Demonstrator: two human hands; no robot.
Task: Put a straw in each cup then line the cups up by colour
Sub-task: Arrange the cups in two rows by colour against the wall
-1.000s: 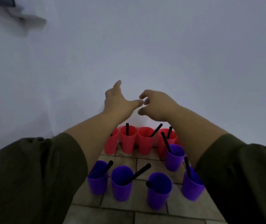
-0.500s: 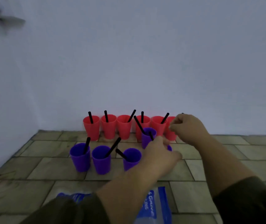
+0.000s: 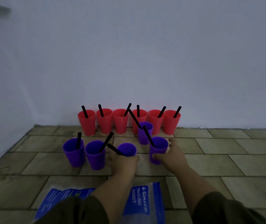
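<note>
Several red cups [image 3: 120, 122], each with a black straw, stand in a row against the wall. In front are several purple cups with black straws. Two purple cups [image 3: 74, 151] stand side by side at the left. My left hand [image 3: 121, 163] is wrapped around the third purple cup [image 3: 127, 149], whose straw leans left. My right hand [image 3: 171, 155] grips a fourth purple cup [image 3: 158, 147] from the right side. A fifth purple cup [image 3: 145, 132] stands farther back, just ahead of the red row.
The floor [image 3: 225, 159] is tiled in tan bricks and meets a plain white wall [image 3: 129, 62] right behind the red cups. A blue and clear plastic package [image 3: 138, 202] lies on the floor near me, under my forearms.
Both hands came down from in front of the wall to the purple cups. The left closed on the third purple cup, the right left the red row and closed on the fourth.
</note>
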